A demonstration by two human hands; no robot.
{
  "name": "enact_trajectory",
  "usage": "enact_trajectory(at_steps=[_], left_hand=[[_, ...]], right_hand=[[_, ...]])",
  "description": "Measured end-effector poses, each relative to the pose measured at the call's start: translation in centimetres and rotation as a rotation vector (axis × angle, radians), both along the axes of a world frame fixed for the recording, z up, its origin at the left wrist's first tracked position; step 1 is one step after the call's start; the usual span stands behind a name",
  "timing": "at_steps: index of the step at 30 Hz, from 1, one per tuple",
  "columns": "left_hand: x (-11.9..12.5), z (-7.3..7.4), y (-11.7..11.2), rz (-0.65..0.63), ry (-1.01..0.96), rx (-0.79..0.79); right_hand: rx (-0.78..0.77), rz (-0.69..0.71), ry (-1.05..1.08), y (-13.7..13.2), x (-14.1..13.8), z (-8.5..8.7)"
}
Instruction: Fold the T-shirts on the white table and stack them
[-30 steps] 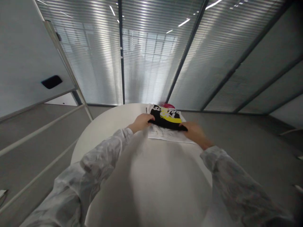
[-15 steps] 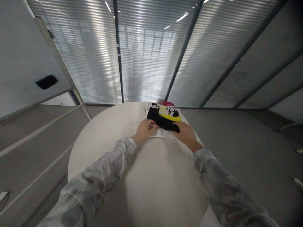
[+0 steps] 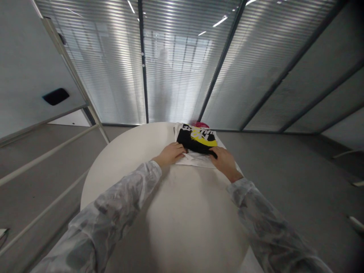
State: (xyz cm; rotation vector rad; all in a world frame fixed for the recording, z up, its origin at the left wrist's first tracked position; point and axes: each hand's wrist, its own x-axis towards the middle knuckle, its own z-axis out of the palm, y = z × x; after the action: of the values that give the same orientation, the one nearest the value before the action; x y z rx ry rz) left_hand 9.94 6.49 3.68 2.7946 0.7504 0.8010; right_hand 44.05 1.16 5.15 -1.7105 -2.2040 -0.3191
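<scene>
A folded cloth garment, seemingly a T-shirt (image 3: 196, 145), lies at the far end of the white round table (image 3: 196, 212). Black, yellow and white print covers its top, and a white layer (image 3: 196, 161) shows along the near side. My left hand (image 3: 171, 153) is closed at the near left corner of the black part, fingers pinching its edge. At the near right corner, my right hand (image 3: 224, 162) grips the black edge between thumb and fingers. Some fingertips on both hands are hidden by the cloth.
Just behind the shirt, a pink-red object (image 3: 201, 124) shows partly. Glass panels with blinds (image 3: 176, 76) stand beyond the table. On the left are a whiteboard (image 3: 25, 57) and its pale frame bars (image 3: 51, 158). Grey floor (image 3: 284, 170) lies to the right.
My left hand has shifted slightly left along the near edge. The black edge between my hands sits a little farther back, baring more white cloth. My right hand has barely moved.
</scene>
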Motion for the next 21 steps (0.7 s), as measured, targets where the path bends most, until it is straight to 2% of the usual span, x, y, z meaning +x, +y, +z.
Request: enact_trajectory(at_steps=[7, 10, 12, 14, 18, 21], left_hand=[[-1.8, -0.9, -2.5, -0.082, -0.012, -0.051], [-1.7, -0.9, -3.1, 0.073, -0.164, -0.102], [-1.2, -0.5, -2.9, 0.216, -0.285, -0.131], [-0.6, -0.3, -2.4, 0.275, -0.302, -0.169], [0.3, -0.3, -1.0, 0.292, -0.159, -0.252], [0.5, -0.5, -0.4, 0.242, -0.134, -0.225]], right_hand=[[0.034, 0.148, -0.034, -1.0, 2.3, -0.6], [0.012, 0.166, -0.058, -1.3, 2.8, -1.0], [0.017, 0.163, -0.063, -1.5, 2.8, -1.2], [0.032, 0.160, -0.063, -1.6, 2.8, -1.2], [0.059, 0.138, -0.047, -1.9, 2.9, -0.6], [0.092, 0.121, -0.031, -2.2, 3.2, 0.0]])
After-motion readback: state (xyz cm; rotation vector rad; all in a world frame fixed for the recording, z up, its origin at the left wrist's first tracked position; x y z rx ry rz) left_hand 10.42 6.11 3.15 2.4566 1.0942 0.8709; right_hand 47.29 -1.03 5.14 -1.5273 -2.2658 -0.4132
